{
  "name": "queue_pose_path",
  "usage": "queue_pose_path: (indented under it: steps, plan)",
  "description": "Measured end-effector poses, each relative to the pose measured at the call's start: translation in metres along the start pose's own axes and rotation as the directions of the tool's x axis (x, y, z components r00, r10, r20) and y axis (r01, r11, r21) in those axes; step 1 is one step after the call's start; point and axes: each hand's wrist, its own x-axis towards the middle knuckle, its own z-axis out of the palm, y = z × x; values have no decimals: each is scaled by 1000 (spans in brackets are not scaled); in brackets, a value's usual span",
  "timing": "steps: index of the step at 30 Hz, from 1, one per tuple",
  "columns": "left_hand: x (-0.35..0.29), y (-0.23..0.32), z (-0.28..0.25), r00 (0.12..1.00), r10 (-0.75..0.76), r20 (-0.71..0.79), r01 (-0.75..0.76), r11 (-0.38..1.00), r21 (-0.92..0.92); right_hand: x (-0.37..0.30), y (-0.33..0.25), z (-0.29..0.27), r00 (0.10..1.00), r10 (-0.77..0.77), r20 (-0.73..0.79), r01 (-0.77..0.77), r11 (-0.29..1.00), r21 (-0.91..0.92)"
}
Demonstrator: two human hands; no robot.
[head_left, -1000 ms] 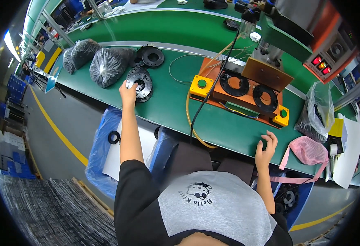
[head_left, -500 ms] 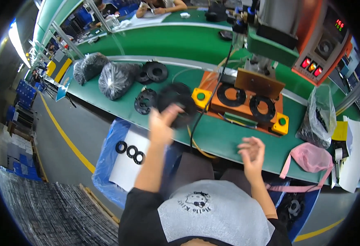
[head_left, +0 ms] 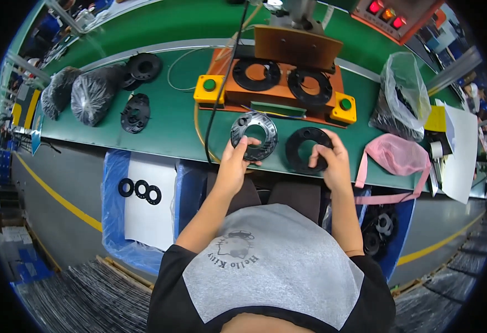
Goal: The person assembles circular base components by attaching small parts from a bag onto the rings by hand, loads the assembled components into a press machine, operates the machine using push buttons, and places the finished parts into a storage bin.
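Note:
In front of the press fixture, my left hand (head_left: 233,168) grips a black plastic ring (head_left: 271,137) whose upper face looks shiny. Thumb and fingers pinch its lower left rim. A second black ring (head_left: 295,150), duller and flat-faced, is in my right hand (head_left: 337,164), held by its right side with fingers curled into the centre hole. The two rings are tilted up side by side, a small gap apart. Behind them, the orange fixture (head_left: 232,91) carries a left black ring (head_left: 245,82) and a right black ring (head_left: 324,87) under a raised brown plate (head_left: 293,47).
Yellow boxes with green buttons (head_left: 204,97) (head_left: 346,115) flank the fixture. Left on the bench are filled bags (head_left: 91,100) and loose black rings (head_left: 135,114); right, a clear bag (head_left: 404,94) and pink mesh pouch (head_left: 396,155). A blue-lined bin (head_left: 115,222) holds small rings. A black cable (head_left: 216,105) hangs nearby.
My left hand has come right from the bench's left side with the dark ring parts. My right hand, empty before, now holds one ring. The view has tilted downward.

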Motion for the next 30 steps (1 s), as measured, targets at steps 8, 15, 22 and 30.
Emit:
queue_pose_path:
  steps: [8,15,22,30]
  plan:
    - [-11,-4,17,990,-140,-26,142,985,94,23,-13,-44,996,88,-24,-89,868,-489]
    - [-22,13,-7,800,-568,195,475,797,373,13,-13,-40,987,-153,41,122,573,-810]
    - [-6,7,7,759,214,615,-647,141,749,-14,-9,-46,951,-254,178,251,292,-923]
    - [1,-9,1,776,167,608,-602,-88,794,-28,-13,-55,962,-220,161,218,262,-940]
